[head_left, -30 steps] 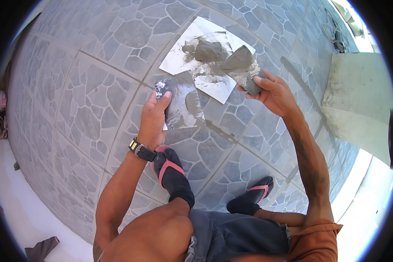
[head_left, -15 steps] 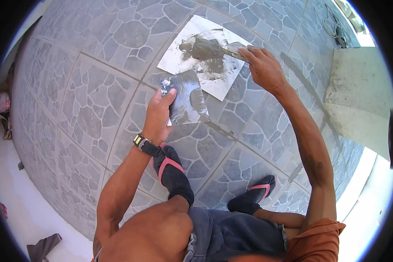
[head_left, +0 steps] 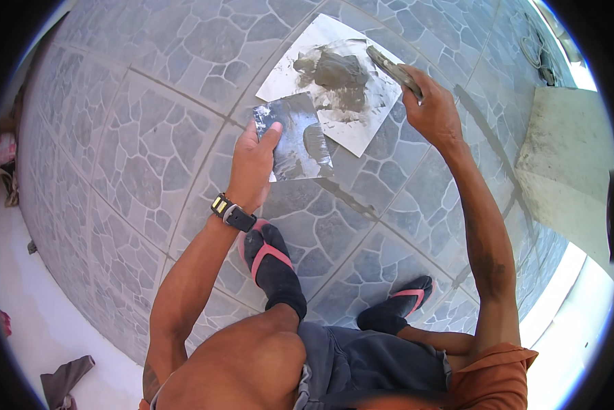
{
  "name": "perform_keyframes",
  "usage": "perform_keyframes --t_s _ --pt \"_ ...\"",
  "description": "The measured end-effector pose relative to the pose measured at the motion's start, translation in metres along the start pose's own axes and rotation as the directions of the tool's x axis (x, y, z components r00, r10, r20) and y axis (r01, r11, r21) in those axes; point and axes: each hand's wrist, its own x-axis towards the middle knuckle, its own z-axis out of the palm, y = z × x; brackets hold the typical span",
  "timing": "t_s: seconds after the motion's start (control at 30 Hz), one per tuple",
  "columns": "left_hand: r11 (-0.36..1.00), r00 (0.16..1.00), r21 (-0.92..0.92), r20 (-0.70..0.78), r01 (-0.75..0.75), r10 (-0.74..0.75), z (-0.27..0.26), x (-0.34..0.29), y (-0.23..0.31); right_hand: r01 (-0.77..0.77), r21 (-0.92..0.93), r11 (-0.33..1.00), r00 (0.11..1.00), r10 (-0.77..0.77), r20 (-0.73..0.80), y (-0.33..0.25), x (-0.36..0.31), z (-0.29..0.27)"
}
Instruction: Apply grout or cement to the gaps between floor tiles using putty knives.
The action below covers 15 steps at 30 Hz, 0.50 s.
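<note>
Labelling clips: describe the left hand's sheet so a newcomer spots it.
On the grey stone-patterned floor, find the white board bearing grey paste. Below it in view, the left hand holds the sheet. Unlike the larger board, it is mostly grey and shiny, with a rounded paste patch near its right edge.

Room to pass lies over the tiled floor [head_left: 150, 160] left of the white board [head_left: 359, 137]; the grey plate [head_left: 295, 140] obstructs its near left edge, a pale block [head_left: 560, 154] the right
</note>
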Motion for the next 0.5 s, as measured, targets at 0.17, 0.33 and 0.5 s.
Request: perform_keyframes --t_s 0.17,0.33,0.5 --pt "0.914 0.968 0.330 -0.004 -0.236 0.251 -0.019 0.062 -0.001 -0.356 0.331 0.874 0.928 0.373 0.014 -0.006 -0.018 -0.014" --pt "0.850 0.971 0.480 0.023 -0.218 0.237 -0.031 0.107 -0.005 -0.386 0.367 0.846 0.918 0.391 0.062 -0.001 -0.035 -0.016" --pt "0.858 0.974 0.475 -0.011 -0.194 0.226 -0.027 0.127 -0.020 -0.424 0.426 0.799 0.900 0.426 0.096 0.012 -0.044 -0.021"
